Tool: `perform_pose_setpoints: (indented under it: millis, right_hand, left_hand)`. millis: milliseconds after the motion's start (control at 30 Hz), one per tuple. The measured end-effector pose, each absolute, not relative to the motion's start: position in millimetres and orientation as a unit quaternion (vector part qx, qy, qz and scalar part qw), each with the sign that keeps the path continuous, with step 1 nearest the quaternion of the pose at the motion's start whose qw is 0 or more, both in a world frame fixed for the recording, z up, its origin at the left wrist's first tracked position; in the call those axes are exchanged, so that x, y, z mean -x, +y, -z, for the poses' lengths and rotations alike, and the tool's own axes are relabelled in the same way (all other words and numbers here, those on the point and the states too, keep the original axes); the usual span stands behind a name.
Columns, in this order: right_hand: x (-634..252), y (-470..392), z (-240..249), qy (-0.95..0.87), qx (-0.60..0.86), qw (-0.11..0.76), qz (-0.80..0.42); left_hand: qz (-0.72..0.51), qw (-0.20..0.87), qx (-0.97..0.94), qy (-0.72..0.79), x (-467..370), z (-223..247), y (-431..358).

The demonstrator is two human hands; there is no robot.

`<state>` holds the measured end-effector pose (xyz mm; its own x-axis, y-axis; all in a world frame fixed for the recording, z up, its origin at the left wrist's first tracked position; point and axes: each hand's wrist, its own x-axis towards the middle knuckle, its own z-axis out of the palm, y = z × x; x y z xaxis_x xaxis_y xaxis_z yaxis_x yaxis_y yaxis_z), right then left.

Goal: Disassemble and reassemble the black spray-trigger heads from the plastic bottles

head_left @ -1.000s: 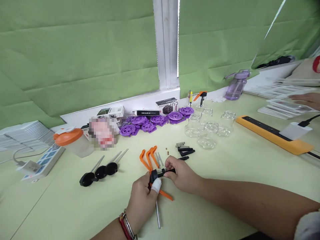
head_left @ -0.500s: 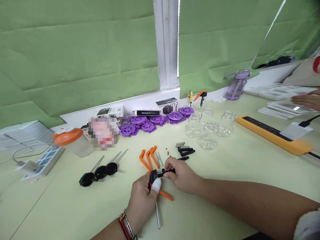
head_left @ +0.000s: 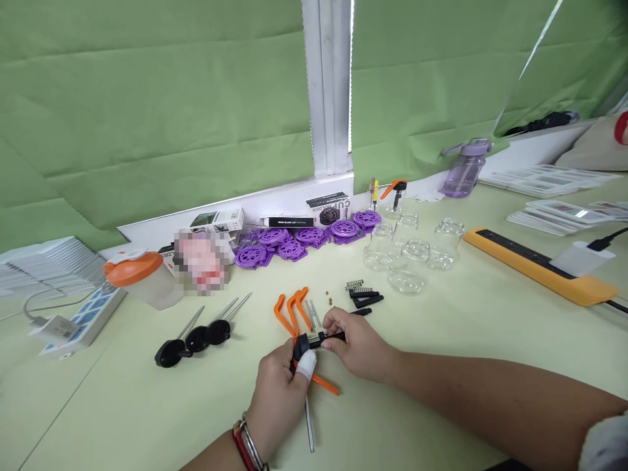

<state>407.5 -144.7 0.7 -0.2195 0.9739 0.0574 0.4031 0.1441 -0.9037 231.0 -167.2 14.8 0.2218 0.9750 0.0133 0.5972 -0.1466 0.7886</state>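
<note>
Your L hand (head_left: 277, 389) grips a round blk knob (head_left: 301, 347), shiny rod (head_left: 309, 425) poking toward you; R hand (head_left: 362, 345) pinches a slim blk tube (head_left: 339, 335), all left of the yellow pwr strip (head_left: 527, 265).

Left fingers (head_left: 281, 356), right fingers (head_left: 336, 318) — both in a pinch, close together

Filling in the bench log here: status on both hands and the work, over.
Left hand gripping black-headed assembly. Right hand pinching black piece at its end. Orange levers lie just beyond; nothing seen blocking.
</note>
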Motion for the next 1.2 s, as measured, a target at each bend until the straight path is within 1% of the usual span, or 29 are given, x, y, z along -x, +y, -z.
perform_pose_setpoints:
  millis: [1000, 1200]
  right_hand:
    - [-409.1, -144.7, 0.2, -0.662, 0.515, 0.355, -0.413]
    - [-408.6, -145.4, -0.8, -0.66, 0.529, 0.359, -0.395]
  left_hand:
    - [-0.296, 0.369, -0.691, 0.547, -231.4, -17.4, -166.4]
    - [-0.296, 0.381, -0.687, 0.543, -231.2, -16.2, -166.3]
